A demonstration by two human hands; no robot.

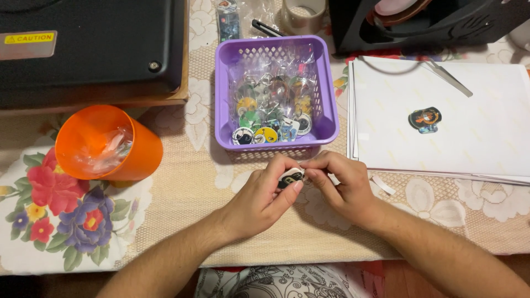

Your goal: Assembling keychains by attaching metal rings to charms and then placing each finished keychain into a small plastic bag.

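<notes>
1. Head view, lower centre: the small flat glossy printed charm (290, 177) lies pinched between both hands, its long axis tilted up to the right.
2. The left hand (264, 198) grips it by thumb and forefinger; the right hand (342, 185) pinches its right end, equally near.
3. Just above stands the purple perforated plastic basket (276, 94) of bagged charms; the orange plastic cup (105, 143) sits left, white paper sheets (469, 138) right.

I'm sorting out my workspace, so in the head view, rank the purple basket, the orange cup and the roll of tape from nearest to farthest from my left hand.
From the left hand:
1. Purple basket, just above the hand, at centre.
2. Orange cup, off to the left, lying on its side.
3. Roll of tape, at the top edge, beyond the basket.
</notes>
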